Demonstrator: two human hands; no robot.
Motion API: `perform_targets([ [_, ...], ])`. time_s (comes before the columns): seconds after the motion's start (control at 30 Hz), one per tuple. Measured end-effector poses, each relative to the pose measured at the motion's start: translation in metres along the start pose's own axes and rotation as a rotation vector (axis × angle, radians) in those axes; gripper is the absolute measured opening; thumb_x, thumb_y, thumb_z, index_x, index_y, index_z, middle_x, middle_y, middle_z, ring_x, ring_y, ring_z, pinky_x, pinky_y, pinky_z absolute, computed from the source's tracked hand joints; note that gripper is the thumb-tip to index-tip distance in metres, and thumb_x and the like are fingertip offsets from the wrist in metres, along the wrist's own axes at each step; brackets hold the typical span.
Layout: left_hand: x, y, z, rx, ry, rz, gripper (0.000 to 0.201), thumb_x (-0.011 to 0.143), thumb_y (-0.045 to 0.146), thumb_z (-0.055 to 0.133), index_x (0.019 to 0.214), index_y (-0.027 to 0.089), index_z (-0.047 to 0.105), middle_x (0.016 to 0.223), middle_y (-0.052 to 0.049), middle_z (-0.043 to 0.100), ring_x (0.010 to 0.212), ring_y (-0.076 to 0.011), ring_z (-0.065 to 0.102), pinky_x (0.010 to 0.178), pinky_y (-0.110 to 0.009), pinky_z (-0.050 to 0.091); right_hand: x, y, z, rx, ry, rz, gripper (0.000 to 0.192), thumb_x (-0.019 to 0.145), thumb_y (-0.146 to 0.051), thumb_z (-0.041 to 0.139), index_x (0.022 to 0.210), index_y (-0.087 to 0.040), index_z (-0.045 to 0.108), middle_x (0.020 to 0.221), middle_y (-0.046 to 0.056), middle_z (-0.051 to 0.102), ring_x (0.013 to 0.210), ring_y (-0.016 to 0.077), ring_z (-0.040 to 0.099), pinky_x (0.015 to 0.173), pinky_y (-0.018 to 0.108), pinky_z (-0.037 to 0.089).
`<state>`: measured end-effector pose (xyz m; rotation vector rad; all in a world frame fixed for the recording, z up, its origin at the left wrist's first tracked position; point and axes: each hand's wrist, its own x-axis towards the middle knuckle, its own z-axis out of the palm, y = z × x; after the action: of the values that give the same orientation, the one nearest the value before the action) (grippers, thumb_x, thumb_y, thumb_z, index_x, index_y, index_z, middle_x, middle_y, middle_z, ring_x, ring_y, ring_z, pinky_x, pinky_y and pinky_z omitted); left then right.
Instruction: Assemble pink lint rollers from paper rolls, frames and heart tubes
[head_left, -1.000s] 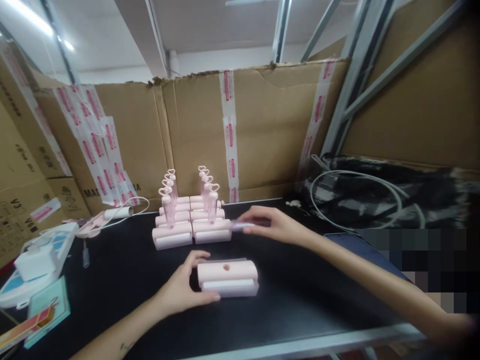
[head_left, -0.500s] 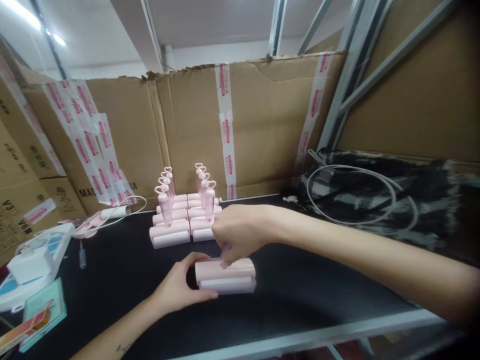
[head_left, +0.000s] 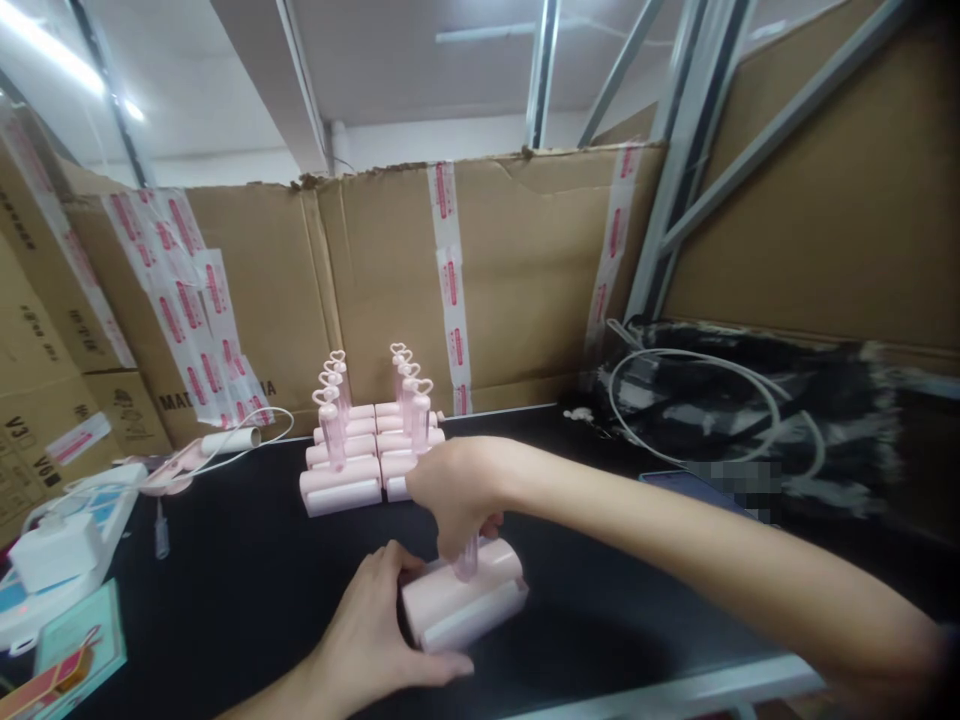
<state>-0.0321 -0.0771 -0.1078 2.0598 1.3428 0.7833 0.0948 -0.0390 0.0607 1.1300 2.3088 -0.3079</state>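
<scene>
On the black table [head_left: 247,570] lies a pink roller-shaped block [head_left: 465,600], tilted. My left hand [head_left: 379,630] grips its left end. From above, my right hand [head_left: 454,490] pinches a clear pink tube [head_left: 469,558] that stands upright on the top of the block. Behind, several finished pink blocks with heart-topped tubes [head_left: 371,440] stand in two rows.
Cardboard walls [head_left: 517,270] close the back. A white power strip with a charger [head_left: 56,550] and a teal card [head_left: 71,650] lie at the left. A black bag with a white cable [head_left: 720,410] sits at the right. The metal table edge [head_left: 675,690] runs along the front.
My right hand brought the tube from beside the rows down onto the block. My left hand shifted forward and the block turned at an angle.
</scene>
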Motion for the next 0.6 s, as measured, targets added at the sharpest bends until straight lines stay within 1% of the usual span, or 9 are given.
perform_targets([
  [0.1, -0.005, 0.009, 0.006, 0.048, 0.04, -0.04, 0.061, 0.053, 0.043, 0.074, 0.103, 0.016, 0.05, 0.098, -0.01, 0.061, 0.09, -0.0297, 0.056, 0.079, -0.041, 0.044, -0.005, -0.011, 0.002, -0.072, 0.048, 0.03, 0.011, 0.059, -0.016, 0.066, 0.054, -0.006, 0.065, 0.041, 0.005, 0.056, 0.043, 0.0193, 0.057, 0.047, 0.03, 0.045],
  [0.2, -0.008, 0.014, 0.009, 0.116, 0.053, -0.013, 0.064, 0.057, 0.047, 0.071, 0.108, 0.016, 0.049, 0.1, -0.011, 0.062, 0.09, -0.0313, 0.057, 0.08, -0.045, 0.043, -0.01, -0.013, 0.006, -0.076, 0.103, 0.078, 0.014, 0.062, -0.014, 0.062, 0.064, -0.002, 0.07, 0.046, 0.008, 0.06, 0.044, 0.0186, 0.057, 0.046, 0.028, 0.044],
  [0.27, -0.01, 0.013, 0.009, 0.178, 0.017, 0.097, 0.071, 0.056, 0.056, 0.071, 0.11, 0.016, 0.049, 0.105, -0.013, 0.062, 0.092, -0.0335, 0.059, 0.083, -0.048, 0.042, -0.014, -0.009, 0.009, -0.008, 0.111, 0.123, 0.019, 0.065, -0.016, 0.06, 0.068, -0.001, 0.071, 0.05, 0.01, 0.063, 0.043, 0.0171, 0.056, 0.043, 0.026, 0.043],
  [0.33, -0.011, 0.01, 0.007, 0.217, -0.04, 0.253, 0.086, 0.05, 0.065, 0.07, 0.117, 0.015, 0.045, 0.111, -0.016, 0.061, 0.092, -0.0348, 0.06, 0.084, -0.048, 0.043, -0.019, -0.006, 0.013, 0.053, 0.114, 0.152, 0.022, 0.068, -0.019, 0.059, 0.068, -0.001, 0.071, 0.053, 0.011, 0.065, 0.043, 0.0168, 0.057, 0.042, 0.025, 0.042],
  [0.4, -0.011, 0.006, 0.005, 0.226, -0.073, 0.362, 0.096, 0.049, 0.069, 0.068, 0.123, 0.015, 0.04, 0.111, -0.016, 0.062, 0.089, -0.0343, 0.062, 0.08, -0.045, 0.046, -0.023, -0.006, 0.017, 0.044, 0.148, 0.163, 0.024, 0.07, -0.021, 0.059, 0.071, -0.002, 0.072, 0.056, 0.013, 0.067, 0.047, 0.0186, 0.06, 0.042, 0.025, 0.041],
  [0.43, -0.011, 0.006, 0.004, 0.227, -0.083, 0.381, 0.096, 0.051, 0.069, 0.066, 0.125, 0.014, 0.038, 0.107, -0.015, 0.063, 0.086, -0.0334, 0.064, 0.077, -0.043, 0.047, -0.025, -0.008, 0.019, 0.007, 0.181, 0.161, 0.023, 0.071, -0.021, 0.059, 0.075, -0.002, 0.073, 0.06, 0.014, 0.069, 0.052, 0.0204, 0.062, 0.044, 0.025, 0.041],
  [0.47, -0.011, 0.006, 0.004, 0.229, -0.092, 0.375, 0.095, 0.054, 0.069, 0.065, 0.126, 0.014, 0.036, 0.101, -0.013, 0.065, 0.082, -0.0324, 0.065, 0.074, -0.042, 0.048, -0.027, -0.011, 0.02, -0.039, 0.217, 0.156, 0.023, 0.07, -0.021, 0.06, 0.079, -0.003, 0.073, 0.066, 0.016, 0.07, 0.058, 0.0224, 0.065, 0.046, 0.025, 0.041],
  [0.53, -0.01, 0.011, 0.007, 0.231, -0.103, 0.314, 0.092, 0.057, 0.07, 0.062, 0.126, 0.015, 0.036, 0.09, -0.01, 0.066, 0.075, -0.0311, 0.065, 0.07, -0.042, 0.049, -0.03, -0.016, 0.021, -0.119, 0.272, 0.148, 0.025, 0.069, -0.019, 0.062, 0.087, -0.004, 0.072, 0.077, 0.018, 0.071, 0.07, 0.0258, 0.067, 0.05, 0.026, 0.041],
  [0.6, -0.011, 0.019, 0.011, 0.204, -0.08, 0.217, 0.095, 0.053, 0.073, 0.063, 0.124, 0.015, 0.037, 0.084, -0.007, 0.065, 0.072, -0.0313, 0.065, 0.068, -0.042, 0.049, -0.03, -0.019, 0.021, -0.159, 0.269, 0.148, 0.028, 0.068, -0.018, 0.063, 0.091, -0.004, 0.072, 0.083, 0.019, 0.071, 0.075, 0.0277, 0.067, 0.05, 0.027, 0.041],
])
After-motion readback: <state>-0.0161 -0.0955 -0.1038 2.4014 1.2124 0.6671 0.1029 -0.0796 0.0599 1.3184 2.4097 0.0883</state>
